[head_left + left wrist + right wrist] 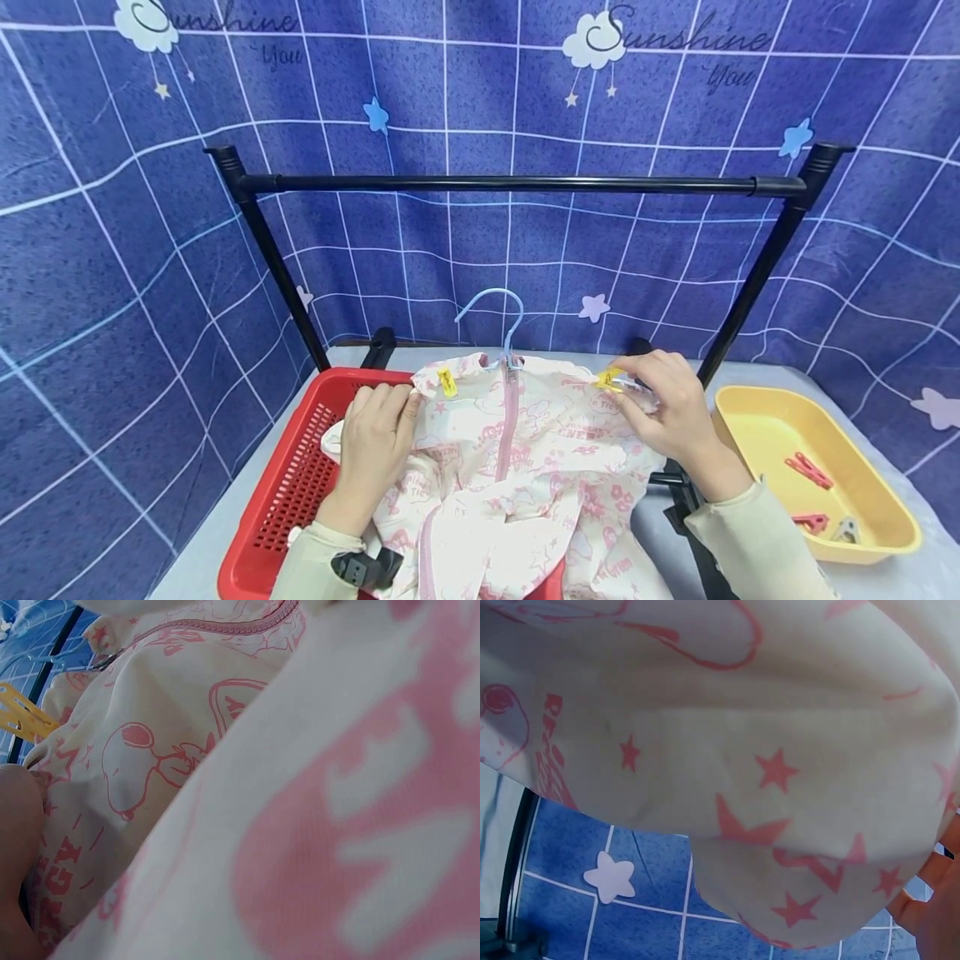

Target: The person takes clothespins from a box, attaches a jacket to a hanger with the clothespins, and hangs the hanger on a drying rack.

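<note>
A white garment with pink print and a pink zipper [508, 425] hangs on a light blue hanger [517, 321]. One yellow clip [447, 382] grips its left shoulder; another yellow clip [609, 379] is at the right shoulder. My left hand [378, 442] pinches the garment's left shoulder edge, beside the first clip. With thumb and fingers, my right hand [671, 408] holds the second clip. In the left wrist view, the left hand [19, 855] shows at the edge near a yellow clip [24, 712]. Fabric [667, 750] covers most of the right wrist view, partly hiding the right hand [937, 900].
A black rack [510, 183] stands behind the garment. The red basket [262, 500] is at the left, partly under the garment. At the right, a yellow tray [750, 408] holds red clips [810, 471] and a grey clip [846, 531]. A patterned blue curtain hangs behind.
</note>
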`<action>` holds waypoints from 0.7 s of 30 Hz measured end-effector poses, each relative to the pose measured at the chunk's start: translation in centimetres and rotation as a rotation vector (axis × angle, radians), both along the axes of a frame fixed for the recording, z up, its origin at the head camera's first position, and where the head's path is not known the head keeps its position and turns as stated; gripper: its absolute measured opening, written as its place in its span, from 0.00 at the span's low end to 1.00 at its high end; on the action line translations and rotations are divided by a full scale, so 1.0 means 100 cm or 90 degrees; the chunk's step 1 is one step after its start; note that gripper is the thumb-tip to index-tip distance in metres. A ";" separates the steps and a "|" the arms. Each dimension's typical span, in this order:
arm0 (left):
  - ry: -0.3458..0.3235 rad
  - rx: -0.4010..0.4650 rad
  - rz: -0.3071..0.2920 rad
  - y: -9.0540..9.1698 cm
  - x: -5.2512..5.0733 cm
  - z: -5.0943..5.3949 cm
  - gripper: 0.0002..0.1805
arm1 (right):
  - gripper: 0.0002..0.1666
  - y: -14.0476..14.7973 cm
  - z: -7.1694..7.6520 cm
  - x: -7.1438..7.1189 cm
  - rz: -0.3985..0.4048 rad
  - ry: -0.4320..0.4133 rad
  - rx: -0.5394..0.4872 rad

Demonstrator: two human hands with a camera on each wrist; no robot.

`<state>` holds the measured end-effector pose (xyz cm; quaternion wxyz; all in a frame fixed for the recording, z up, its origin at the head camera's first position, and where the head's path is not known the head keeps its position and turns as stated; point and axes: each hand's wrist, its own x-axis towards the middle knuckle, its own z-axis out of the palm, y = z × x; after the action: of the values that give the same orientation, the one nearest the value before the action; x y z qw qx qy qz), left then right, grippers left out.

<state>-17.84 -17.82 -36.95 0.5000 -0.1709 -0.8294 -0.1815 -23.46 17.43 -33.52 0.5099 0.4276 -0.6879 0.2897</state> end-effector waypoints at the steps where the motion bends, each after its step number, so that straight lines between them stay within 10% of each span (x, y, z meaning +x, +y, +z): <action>1: 0.000 0.000 0.000 0.000 0.000 0.000 0.27 | 0.23 0.000 0.000 0.000 -0.002 0.000 0.000; 21: -0.001 0.002 0.004 0.000 0.000 -0.001 0.27 | 0.20 0.000 -0.005 0.005 -0.028 0.010 0.000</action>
<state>-17.80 -17.82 -37.02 0.5003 -0.1674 -0.8300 -0.1810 -22.97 17.41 -33.99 0.5216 0.4148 -0.6929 0.2753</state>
